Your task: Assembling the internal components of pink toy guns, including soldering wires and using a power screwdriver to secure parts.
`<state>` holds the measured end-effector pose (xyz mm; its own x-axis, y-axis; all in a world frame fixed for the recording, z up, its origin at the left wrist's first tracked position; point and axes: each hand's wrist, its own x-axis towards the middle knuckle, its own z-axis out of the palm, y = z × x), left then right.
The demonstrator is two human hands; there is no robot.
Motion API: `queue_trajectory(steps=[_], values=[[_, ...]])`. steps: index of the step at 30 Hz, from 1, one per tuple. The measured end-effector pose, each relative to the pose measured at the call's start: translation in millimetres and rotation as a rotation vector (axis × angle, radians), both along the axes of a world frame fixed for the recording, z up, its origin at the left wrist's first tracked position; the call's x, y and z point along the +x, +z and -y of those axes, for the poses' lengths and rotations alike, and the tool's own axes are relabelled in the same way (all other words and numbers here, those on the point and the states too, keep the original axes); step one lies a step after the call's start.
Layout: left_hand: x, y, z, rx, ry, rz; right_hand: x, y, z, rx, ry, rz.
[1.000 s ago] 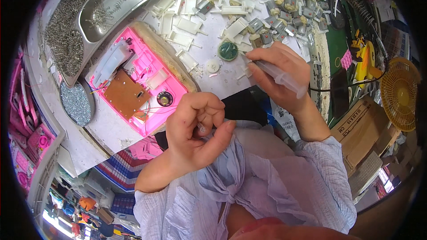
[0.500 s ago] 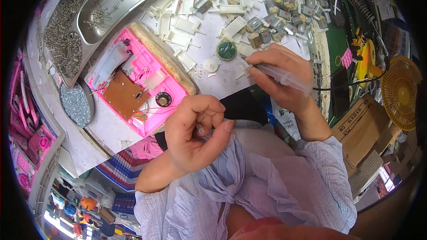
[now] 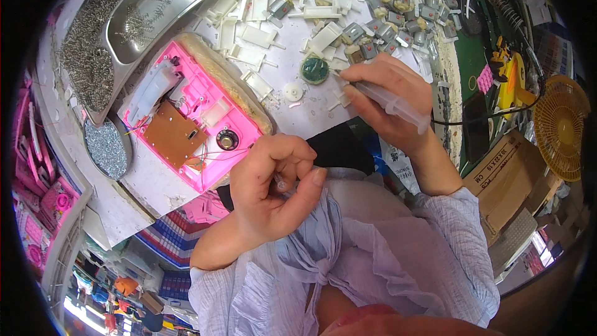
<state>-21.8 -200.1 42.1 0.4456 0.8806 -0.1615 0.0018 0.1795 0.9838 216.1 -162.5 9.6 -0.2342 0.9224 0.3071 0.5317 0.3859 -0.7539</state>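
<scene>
In my right hand is a clear plastic syringe, gripped between thumb and fingers. Its narrow end points left toward a small round dish of dark green paste; whether they touch is unclear. My left hand is curled in front of my body, thumb close to the fingertips. Something small and clear shows inside the curled fingers, too hidden to name. Beside the dish lies a white plastic disc. White plastic housings with thin shafts lie scattered beyond it.
An open pink toy casing with brown board, wires and speaker rests on a padded pad at left. Beyond it are a metal tray of springs and an oval dish of screws. Small motors are heaped far right; a yellow fan stands right.
My right hand and the syringe have shifted slightly, with its narrow end now closer to the green paste dish. The left hand stays curled in nearly the same place.
</scene>
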Motion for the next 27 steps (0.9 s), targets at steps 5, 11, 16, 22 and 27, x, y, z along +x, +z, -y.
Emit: queue_trajectory(steps=[5, 11, 16, 22, 27], values=[[-1.5, 0.8, -0.6, -0.009, -0.012, -0.019, 4.6, 6.3, 2.8, -0.06, 0.028, -0.029], [7.0, -5.5, -1.6, -0.049, 0.038, 0.069, -3.0, -4.2, 9.2, 0.058, 0.108, 0.058], [17.7, -9.2, -13.6, 0.176, -0.19, 0.043, -6.9, -4.2, 19.8, 0.04, 0.14, 0.027], [23.0, -9.2, -12.4, 0.093, -0.207, 0.065, -7.7, -3.0, 20.6, 0.045, 0.127, 0.053], [26.4, -8.4, -12.3, 0.047, -0.181, 0.1, -7.3, -3.7, 18.8, 0.06, 0.129, 0.039]])
